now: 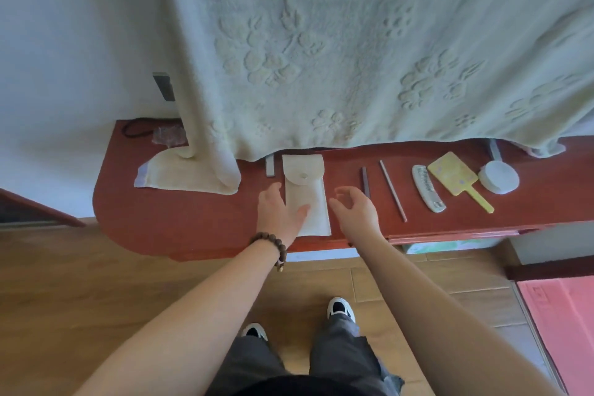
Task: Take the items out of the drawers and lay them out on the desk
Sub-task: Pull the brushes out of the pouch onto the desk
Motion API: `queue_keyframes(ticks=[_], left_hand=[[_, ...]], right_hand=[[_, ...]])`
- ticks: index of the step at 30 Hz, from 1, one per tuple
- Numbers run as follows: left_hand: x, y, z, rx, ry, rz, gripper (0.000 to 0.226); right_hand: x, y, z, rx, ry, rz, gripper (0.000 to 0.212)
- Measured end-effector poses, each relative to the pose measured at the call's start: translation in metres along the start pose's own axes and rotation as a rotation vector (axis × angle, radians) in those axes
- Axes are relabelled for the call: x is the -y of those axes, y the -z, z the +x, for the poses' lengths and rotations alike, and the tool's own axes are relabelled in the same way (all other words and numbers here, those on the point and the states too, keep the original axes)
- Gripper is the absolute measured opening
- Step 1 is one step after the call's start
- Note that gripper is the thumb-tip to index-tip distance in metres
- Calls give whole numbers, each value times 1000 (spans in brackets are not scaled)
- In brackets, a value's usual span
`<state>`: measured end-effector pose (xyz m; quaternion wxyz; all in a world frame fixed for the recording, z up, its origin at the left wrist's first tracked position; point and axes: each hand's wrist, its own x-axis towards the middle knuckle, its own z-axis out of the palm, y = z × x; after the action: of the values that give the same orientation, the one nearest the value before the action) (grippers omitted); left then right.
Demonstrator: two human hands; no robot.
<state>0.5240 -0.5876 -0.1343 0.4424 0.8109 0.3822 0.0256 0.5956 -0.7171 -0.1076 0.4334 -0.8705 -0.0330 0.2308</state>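
A cream fabric pouch (pixel 307 180) with a snap flap lies flat on the red-brown desk (pixel 180 219). My left hand (pixel 279 210) rests on the pouch's left edge, thumb lying across its lower part. My right hand (pixel 355 207) hovers just right of the pouch, fingers loosely curled and holding nothing. To the right lie a dark stick (pixel 365 182), a thin pinkish rod (pixel 393 191), a white comb (pixel 427 188), a yellow hand mirror (pixel 456 178) and a round white mirror (pixel 498 176). A small grey bar (pixel 270 165) lies left of the pouch's flap.
A pale green embossed towel (pixel 353 58) hangs down over the back of the desk. A folded cream cloth (pixel 180 175) lies at the left, with a black hair tie (pixel 138 128) and a clear item (pixel 168 135) behind. A drawer edge (pixel 450 236) shows under the desk's right front.
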Motion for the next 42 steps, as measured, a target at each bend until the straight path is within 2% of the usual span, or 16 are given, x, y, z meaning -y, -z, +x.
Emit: queue_keyframes(ticks=[4, 7, 10, 13, 14, 17, 20, 22, 24, 28, 32, 38, 42], left_hand=[[-18, -17, 20, -72, 119, -43, 86], [-27, -26, 31, -146, 193, -69, 86], [-30, -32, 37, -159, 298, -75, 71], [-35, -32, 30, -176, 294, -114, 37], [-35, -32, 26, -190, 289, -148, 32], [-41, -26, 11, -236, 284, -277, 40], [-47, -15, 0, -274, 241, -337, 36], [-52, -2, -7, -263, 218, -375, 42], [-54, 10, -14, -212, 204, -461, 48], [-63, 35, -29, -74, 179, -551, 55], [-69, 52, -43, 55, 86, -598, 45], [-68, 70, -61, 110, 81, -688, 50], [-68, 81, -70, 100, 59, -687, 36]], right_hand=[[11, 8, 46, 195, 14, -20, 46], [13, 7, 69, 356, -12, 65, 57], [7, 7, 85, 480, -41, 182, 57], [7, 14, 87, 562, -59, 231, 55], [7, 17, 87, 585, -59, 251, 54], [13, 26, 83, 637, -16, 334, 51], [22, 33, 75, 667, 70, 376, 51], [27, 38, 70, 664, 180, 331, 52], [33, 44, 65, 625, 365, 177, 56], [45, 57, 59, 397, 898, -239, 70], [59, 58, 59, 344, 1309, -358, 57], [72, 57, 51, 133, 1687, -451, 38], [80, 57, 44, 53, 1804, -431, 27]])
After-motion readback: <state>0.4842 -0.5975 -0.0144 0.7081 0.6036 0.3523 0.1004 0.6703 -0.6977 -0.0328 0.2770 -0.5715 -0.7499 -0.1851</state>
